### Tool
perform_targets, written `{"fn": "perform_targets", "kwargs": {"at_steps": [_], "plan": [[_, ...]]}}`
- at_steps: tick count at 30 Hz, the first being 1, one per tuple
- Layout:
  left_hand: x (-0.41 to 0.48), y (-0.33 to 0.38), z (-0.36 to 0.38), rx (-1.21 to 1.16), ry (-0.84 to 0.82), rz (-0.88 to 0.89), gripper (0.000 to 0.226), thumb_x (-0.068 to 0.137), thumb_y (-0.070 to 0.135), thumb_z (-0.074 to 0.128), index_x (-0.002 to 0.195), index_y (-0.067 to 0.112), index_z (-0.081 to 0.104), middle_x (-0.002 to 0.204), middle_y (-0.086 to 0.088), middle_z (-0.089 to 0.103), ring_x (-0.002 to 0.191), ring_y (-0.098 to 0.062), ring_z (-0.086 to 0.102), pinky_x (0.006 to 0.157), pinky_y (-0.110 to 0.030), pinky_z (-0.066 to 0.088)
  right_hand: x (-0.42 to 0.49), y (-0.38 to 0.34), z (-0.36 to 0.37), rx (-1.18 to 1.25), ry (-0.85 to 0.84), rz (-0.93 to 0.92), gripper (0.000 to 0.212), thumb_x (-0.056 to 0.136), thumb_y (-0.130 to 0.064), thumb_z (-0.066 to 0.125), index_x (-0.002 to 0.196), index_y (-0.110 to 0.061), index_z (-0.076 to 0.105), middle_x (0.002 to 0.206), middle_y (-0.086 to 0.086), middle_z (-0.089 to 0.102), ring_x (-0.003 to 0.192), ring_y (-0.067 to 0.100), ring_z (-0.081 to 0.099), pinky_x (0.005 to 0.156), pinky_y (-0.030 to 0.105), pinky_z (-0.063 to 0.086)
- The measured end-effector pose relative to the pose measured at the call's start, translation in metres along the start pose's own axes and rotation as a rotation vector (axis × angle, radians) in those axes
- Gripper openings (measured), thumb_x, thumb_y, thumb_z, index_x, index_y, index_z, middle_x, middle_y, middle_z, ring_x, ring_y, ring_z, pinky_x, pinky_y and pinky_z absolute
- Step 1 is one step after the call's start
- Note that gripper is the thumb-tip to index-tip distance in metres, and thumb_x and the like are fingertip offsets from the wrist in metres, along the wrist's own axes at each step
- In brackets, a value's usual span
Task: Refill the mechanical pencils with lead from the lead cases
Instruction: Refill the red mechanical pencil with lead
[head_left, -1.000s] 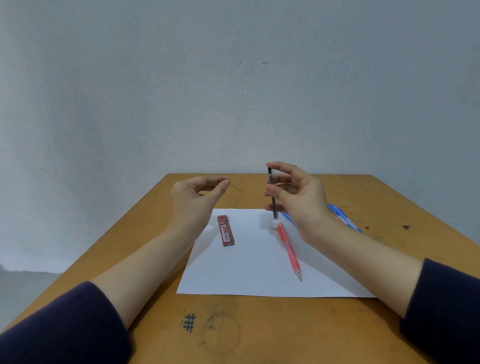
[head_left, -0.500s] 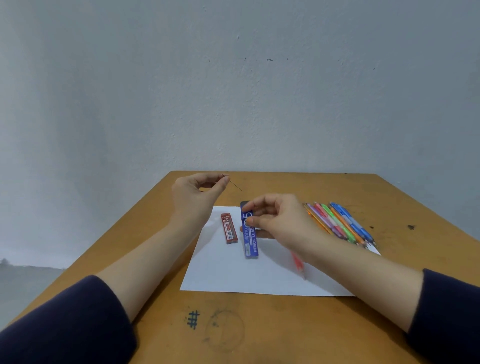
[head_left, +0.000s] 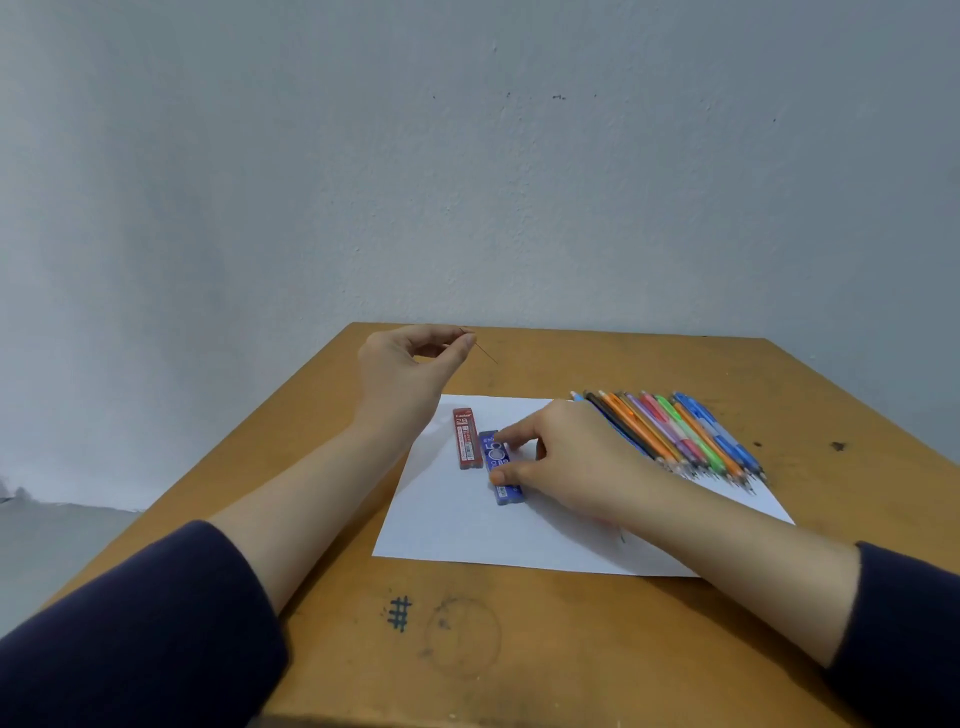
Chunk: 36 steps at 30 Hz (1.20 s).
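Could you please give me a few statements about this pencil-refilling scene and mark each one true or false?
1. The left hand pinches a thin lead above the table. True.
2. The right hand holds a pencil upright. False: it grips the blue lead case lying on the paper.
3. The red lead case lies beside the blue one. True.
4. The pencils lie left of the cases. False: they lie right of them.

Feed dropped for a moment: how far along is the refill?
Done: one lead is out, pinched in the left hand. In hand: the right hand grips the blue lead case on the paper. Left: no pencil is held; the row of pencils lies aside; filled or not, I cannot tell.
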<state>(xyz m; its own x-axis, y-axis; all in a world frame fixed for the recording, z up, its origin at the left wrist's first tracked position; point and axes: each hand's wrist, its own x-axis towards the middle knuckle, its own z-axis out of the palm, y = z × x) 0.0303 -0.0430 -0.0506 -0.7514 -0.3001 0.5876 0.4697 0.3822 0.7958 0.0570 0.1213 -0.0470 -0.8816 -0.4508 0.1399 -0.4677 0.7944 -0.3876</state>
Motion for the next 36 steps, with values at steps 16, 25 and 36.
{"fn": "perform_targets", "kwargs": {"at_steps": [16,25,36], "plan": [[-0.001,-0.003,0.001,0.009,-0.046,0.001,0.007,0.082,0.024,0.073,0.081,0.030,0.071,0.069,0.013,0.068,0.067,0.002,0.062,0.064,-0.011,0.049,0.004,0.006,0.000,-0.267,-0.154,-0.155,0.058,0.089,-0.049,0.055,0.140,-0.021,0.046,0.137,0.001,0.047,0.127,0.015,0.032,0.103,0.035,0.036],[-0.003,-0.003,0.002,0.027,-0.077,-0.008,0.004,0.084,0.024,0.072,0.081,0.026,0.071,0.072,0.011,0.069,0.068,0.001,0.063,0.062,-0.011,0.048,0.007,0.013,0.009,-0.281,-0.056,-0.143,0.056,0.093,-0.052,0.044,0.143,-0.028,0.038,0.132,0.003,0.045,0.119,0.017,0.030,0.094,0.030,0.029],[-0.001,-0.002,0.006,-0.136,-0.134,-0.076,0.010,0.097,0.010,0.053,0.092,0.014,0.060,0.089,0.006,0.073,0.084,-0.005,0.070,0.070,-0.016,0.054,0.011,0.026,-0.037,-0.151,0.058,0.150,0.039,0.085,-0.038,0.066,0.116,-0.015,0.064,0.109,0.004,0.063,0.103,0.022,0.056,0.075,0.026,0.041]]}}
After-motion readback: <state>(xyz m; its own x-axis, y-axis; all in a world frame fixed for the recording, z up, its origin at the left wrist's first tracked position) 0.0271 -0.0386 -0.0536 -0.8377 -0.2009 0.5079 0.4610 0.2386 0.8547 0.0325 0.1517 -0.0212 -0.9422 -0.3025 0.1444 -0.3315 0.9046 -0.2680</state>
